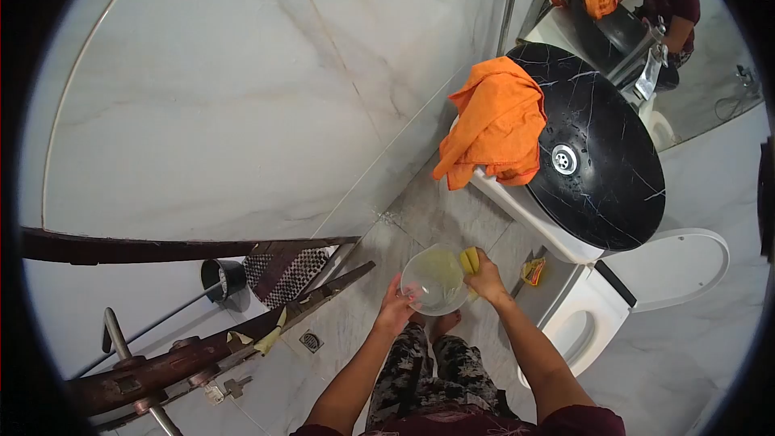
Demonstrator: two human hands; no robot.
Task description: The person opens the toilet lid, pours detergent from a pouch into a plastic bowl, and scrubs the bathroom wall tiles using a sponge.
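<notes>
A translucent round bowl [434, 281] is held above the tiled floor at the lower centre, with a pale yellowish tint inside it. My left hand [394, 307] grips its left rim, fingers wrapped round the edge. On the right side of the bowl, my right hand [486, 276] is closed on a yellow sponge or cloth [470, 259], close against the rim. An orange cloth [496, 121] lies bunched over the left edge of the black marbled basin [601, 157], up and to the right of both hands.
A white toilet [575, 331] with raised lid stands at the right, a yellow-red packet [533, 271] beside it. The wooden door [161, 375] with its handle is at lower left, near a dark bucket [223, 278] and floor drain [311, 341]. A mirror [710, 40] hangs upper right.
</notes>
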